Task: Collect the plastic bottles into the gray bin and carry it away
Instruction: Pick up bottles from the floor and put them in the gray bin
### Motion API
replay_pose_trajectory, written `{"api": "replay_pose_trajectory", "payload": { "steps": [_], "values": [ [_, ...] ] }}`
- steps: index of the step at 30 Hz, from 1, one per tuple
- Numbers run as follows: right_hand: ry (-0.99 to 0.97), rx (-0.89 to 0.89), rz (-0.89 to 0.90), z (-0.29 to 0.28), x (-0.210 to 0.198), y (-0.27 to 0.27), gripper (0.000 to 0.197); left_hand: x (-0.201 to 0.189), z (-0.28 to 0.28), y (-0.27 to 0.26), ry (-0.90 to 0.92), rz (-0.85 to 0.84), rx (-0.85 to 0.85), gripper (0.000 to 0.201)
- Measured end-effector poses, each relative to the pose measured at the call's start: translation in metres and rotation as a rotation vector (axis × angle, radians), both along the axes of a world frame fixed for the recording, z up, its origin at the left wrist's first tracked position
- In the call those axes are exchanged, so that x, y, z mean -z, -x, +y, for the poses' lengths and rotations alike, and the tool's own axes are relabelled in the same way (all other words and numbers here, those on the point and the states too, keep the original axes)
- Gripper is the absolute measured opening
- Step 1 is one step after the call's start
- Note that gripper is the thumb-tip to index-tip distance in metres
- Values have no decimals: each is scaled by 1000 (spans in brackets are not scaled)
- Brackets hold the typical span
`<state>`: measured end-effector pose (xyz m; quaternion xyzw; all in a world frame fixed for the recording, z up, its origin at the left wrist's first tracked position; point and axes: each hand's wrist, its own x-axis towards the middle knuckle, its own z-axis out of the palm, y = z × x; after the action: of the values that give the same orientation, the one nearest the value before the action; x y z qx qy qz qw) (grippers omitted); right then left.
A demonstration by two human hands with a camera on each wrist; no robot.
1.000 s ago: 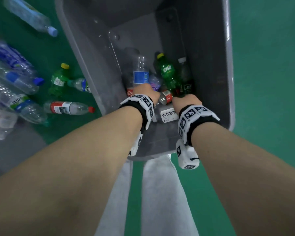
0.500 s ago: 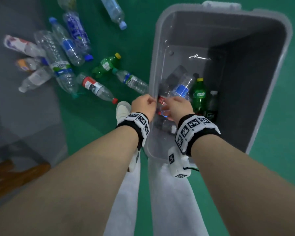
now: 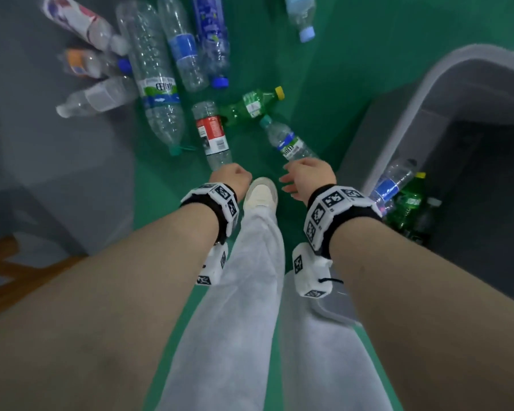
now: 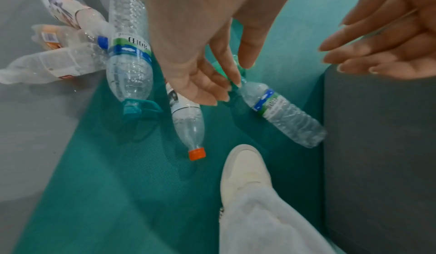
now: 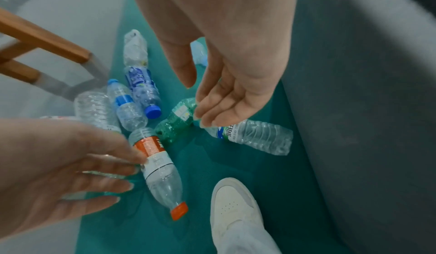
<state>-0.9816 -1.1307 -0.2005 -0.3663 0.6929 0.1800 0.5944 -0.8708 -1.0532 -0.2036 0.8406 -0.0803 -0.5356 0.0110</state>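
1. Left hand (image 3: 231, 177) hovers above the red-labelled bottle (image 3: 212, 134), fingers loosely spread, gripping nothing.
2. Right hand (image 3: 308, 178) hangs over the small clear bottle (image 3: 288, 142) at its 12 o'clock, fingers relaxed and apart, empty too.
3. Gray bin (image 3: 445, 93) sits at 3 o'clock, a few bottles already inside.
4. More bottles lie scattered on the green floor (image 3: 353, 54) from 10 to 12 o'clock; a green bottle (image 3: 251, 106) among them.
5. One white shoe (image 3: 261, 192) between the hands.
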Motion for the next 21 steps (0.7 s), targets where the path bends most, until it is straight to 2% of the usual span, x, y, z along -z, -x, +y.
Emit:
{"api": "replay_pose_trajectory", "payload": {
  "steps": [3, 5, 9, 13, 17, 19, 21],
  "values": [
    [7, 17, 94, -4, 31, -15, 9, 25, 8, -28, 5, -92, -67, 26],
    [80, -70, 136, -3, 50, -27, 6, 43, 17, -43, -36, -186, -122, 36],
    [297, -331, 298, 4, 94, -28, 45, 77, 29, -58, -157, -211, -53, 59],
    [323, -443, 349, 22, 134, -31, 73, 117, 41, -67, -169, -182, -125, 69],
    [497, -543, 449, 27, 161, -28, 79, 144, 42, -71, -150, -142, -239, 84],
    [575, -606, 505, 23, 173, -26, 77, 154, 39, -71, -151, -127, -243, 85],
    [542, -651, 543, 14, 185, -27, 71, 161, 38, -72, -152, -118, -225, 87]
  ]
}}
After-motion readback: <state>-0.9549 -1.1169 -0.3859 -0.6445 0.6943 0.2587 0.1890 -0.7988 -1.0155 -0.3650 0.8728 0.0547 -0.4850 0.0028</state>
